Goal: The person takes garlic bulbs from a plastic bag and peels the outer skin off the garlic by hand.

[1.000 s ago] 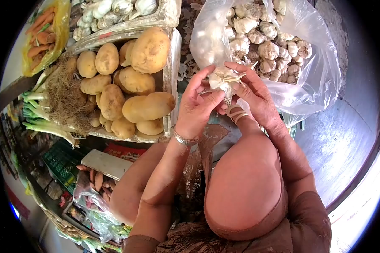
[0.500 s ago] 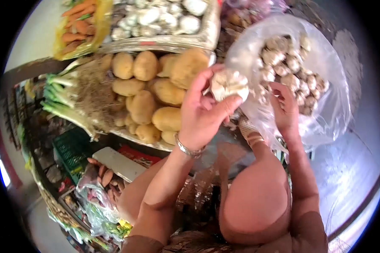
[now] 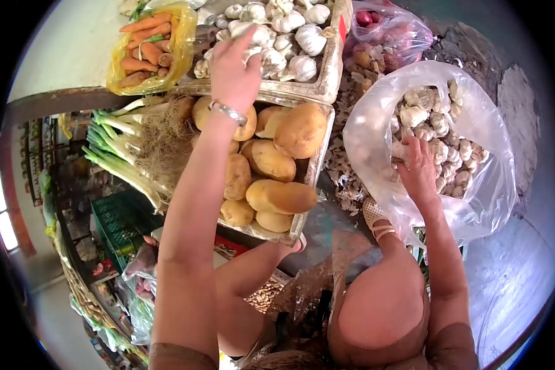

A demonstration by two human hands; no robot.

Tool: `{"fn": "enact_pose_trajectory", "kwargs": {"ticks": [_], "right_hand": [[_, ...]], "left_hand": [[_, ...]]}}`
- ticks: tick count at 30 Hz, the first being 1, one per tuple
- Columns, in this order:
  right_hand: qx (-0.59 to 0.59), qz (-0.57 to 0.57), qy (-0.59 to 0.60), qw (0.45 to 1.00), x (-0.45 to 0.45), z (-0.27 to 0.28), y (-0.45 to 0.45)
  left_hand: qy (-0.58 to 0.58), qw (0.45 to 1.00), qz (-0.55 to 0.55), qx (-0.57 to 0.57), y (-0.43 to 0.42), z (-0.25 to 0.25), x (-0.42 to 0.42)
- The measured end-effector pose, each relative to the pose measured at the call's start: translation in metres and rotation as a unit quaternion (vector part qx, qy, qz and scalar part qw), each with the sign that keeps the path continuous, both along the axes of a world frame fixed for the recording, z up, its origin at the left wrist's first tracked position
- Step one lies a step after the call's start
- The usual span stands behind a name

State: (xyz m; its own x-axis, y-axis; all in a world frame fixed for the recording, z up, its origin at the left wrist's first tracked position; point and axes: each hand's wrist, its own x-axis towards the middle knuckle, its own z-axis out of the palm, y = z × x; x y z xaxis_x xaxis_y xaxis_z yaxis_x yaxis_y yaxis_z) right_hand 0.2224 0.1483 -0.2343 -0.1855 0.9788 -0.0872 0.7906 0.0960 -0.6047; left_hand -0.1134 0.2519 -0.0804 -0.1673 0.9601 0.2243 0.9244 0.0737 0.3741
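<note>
Garlic bulbs (image 3: 310, 39) crowd around the left hand (image 3: 235, 75), fingers spread (palm hidden, can't tell whether it grips one); right hand (image 3: 418, 165) among bagged garlic (image 3: 439, 124), fingers bent, grasp unclear; potatoes (image 3: 300, 131) beside the left wrist.

From your head, the one camera looks forward and steeply down over your knees (image 3: 382, 299), near enough that your arms (image 3: 194, 203) and hands (image 3: 235, 80) reach across much of its wide, round view.
</note>
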Motion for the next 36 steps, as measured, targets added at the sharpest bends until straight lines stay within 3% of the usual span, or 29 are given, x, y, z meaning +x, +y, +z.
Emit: {"fn": "enact_pose_trajectory", "kwargs": {"ticks": [1, 3, 5, 7, 9, 11, 13, 15, 16, 17, 19, 21, 22, 23, 24, 25, 27, 29, 31, 33, 34, 36], "right_hand": [[-0.003, 0.016, 0.033, 0.999, 0.001, -0.005, 0.000], [0.013, 0.029, 0.059, 0.998, 0.007, -0.010, 0.000], [-0.082, -0.033, 0.152, 0.984, 0.011, 0.002, -0.004], [-0.076, -0.090, 0.271, 0.955, 0.016, -0.003, -0.013], [-0.090, -0.112, 0.371, 0.917, 0.020, 0.002, -0.020], [-0.120, -0.119, 0.529, 0.832, 0.022, 0.002, -0.028], [-0.153, -0.124, 0.566, 0.800, 0.023, 0.010, -0.033], [-0.164, -0.123, 0.573, 0.794, 0.021, 0.022, -0.035], [-0.140, -0.109, 0.582, 0.793, 0.019, 0.027, -0.036], [-0.116, -0.093, 0.591, 0.793, 0.018, 0.031, -0.037], [-0.107, -0.077, 0.572, 0.810, 0.017, 0.040, -0.039], [-0.102, -0.046, 0.586, 0.802, 0.011, 0.056, -0.043], [-0.085, -0.014, 0.589, 0.804, 0.009, 0.059, -0.046], [-0.086, -0.015, 0.588, 0.804, 0.011, 0.063, -0.046], [-0.135, -0.028, 0.639, 0.757, 0.014, 0.069, -0.047], [-0.183, -0.042, 0.685, 0.704, 0.017, 0.071, -0.049], [-0.188, -0.045, 0.689, 0.699, 0.019, 0.068, -0.052], [-0.210, -0.033, 0.621, 0.754, 0.015, 0.072, -0.055], [-0.188, -0.032, 0.597, 0.779, 0.010, 0.067, -0.059], [-0.242, -0.071, 0.619, 0.744, 0.012, 0.064, -0.057], [-0.281, -0.112, 0.659, 0.688, 0.013, 0.063, -0.057], [-0.299, -0.115, 0.682, 0.657, 0.015, 0.056, -0.059]], "left_hand": [[0.300, 0.952, -0.051, 0.044, 0.002, -0.004, 0.003], [0.238, 0.968, -0.069, 0.032, 0.006, -0.011, 0.012], [0.182, 0.974, -0.075, -0.114, 0.017, -0.011, 0.018], [0.284, 0.948, -0.063, -0.129, 0.008, -0.010, 0.036], [0.329, 0.931, -0.076, -0.136, 0.011, -0.007, 0.031], [0.234, 0.963, -0.069, -0.118, 0.017, -0.012, 0.013], [0.269, 0.957, -0.045, -0.097, -0.006, -0.005, 0.034], [0.176, 0.965, -0.190, 0.046, -0.029, -0.014, 0.048], [-0.018, 0.981, -0.154, -0.119, -0.054, 0.002, 0.079], [-0.211, 0.931, -0.105, -0.277, -0.078, 0.016, 0.117], [-0.433, 0.833, -0.116, -0.324, -0.112, -0.019, 0.150], [-0.563, 0.750, -0.145, -0.315, -0.136, -0.050, 0.175], [-0.565, 0.749, -0.143, -0.314, -0.143, -0.056, 0.181], [-0.643, 0.697, -0.118, -0.295, -0.148, -0.060, 0.186], [-0.715, 0.636, -0.091, -0.275, -0.152, -0.062, 0.189], [-0.717, 0.634, -0.089, -0.278, -0.155, -0.062, 0.188], [-0.737, 0.620, -0.069, -0.259, -0.158, -0.063, 0.182], [-0.727, 0.636, -0.064, -0.251, -0.161, -0.065, 0.180], [-0.645, 0.719, -0.112, -0.232, -0.165, -0.065, 0.180], [-0.625, 0.725, -0.091, -0.275, -0.163, -0.056, 0.175], [-0.602, 0.730, -0.072, -0.315, -0.162, -0.052, 0.173], [-0.596, 0.739, -0.083, -0.304, -0.164, -0.054, 0.172]]}}
